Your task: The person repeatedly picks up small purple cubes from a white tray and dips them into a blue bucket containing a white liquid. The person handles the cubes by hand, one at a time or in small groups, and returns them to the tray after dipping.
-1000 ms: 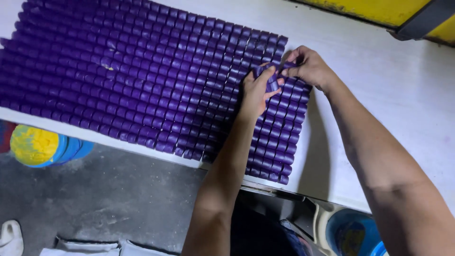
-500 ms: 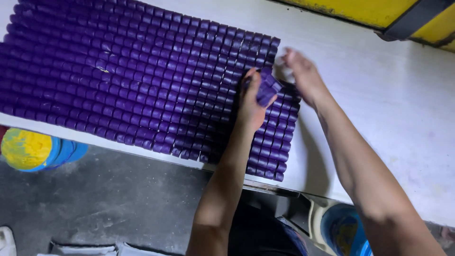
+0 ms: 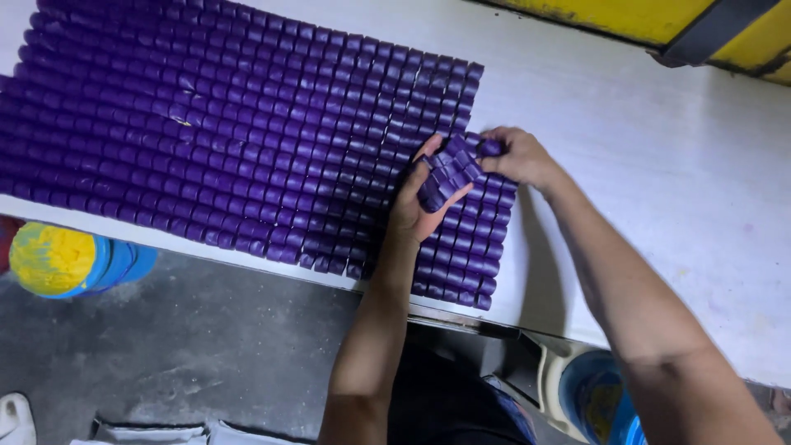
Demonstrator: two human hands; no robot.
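Note:
A wide field of small purple caps (image 3: pixel 231 140) stands in tight rows on a white table (image 3: pixel 643 156). My left hand (image 3: pixel 416 206) lies palm up over the field's right part and cradles a short stack of purple caps (image 3: pixel 449 169). My right hand (image 3: pixel 519 156) grips the far end of that same stack with its fingertips, just above the narrower right block of caps (image 3: pixel 470 247). Both forearms reach in from the bottom of the view.
A yellow and blue bucket (image 3: pixel 70 259) stands on the grey floor under the table's near edge at the left. Another blue bucket (image 3: pixel 597 404) sits at the bottom right. A yellow and black surface (image 3: pixel 700 25) borders the table's far side.
The stack of caps has come up from the rows and now rests in my left palm. My right hand slid onto its far end. The view shifted slightly.

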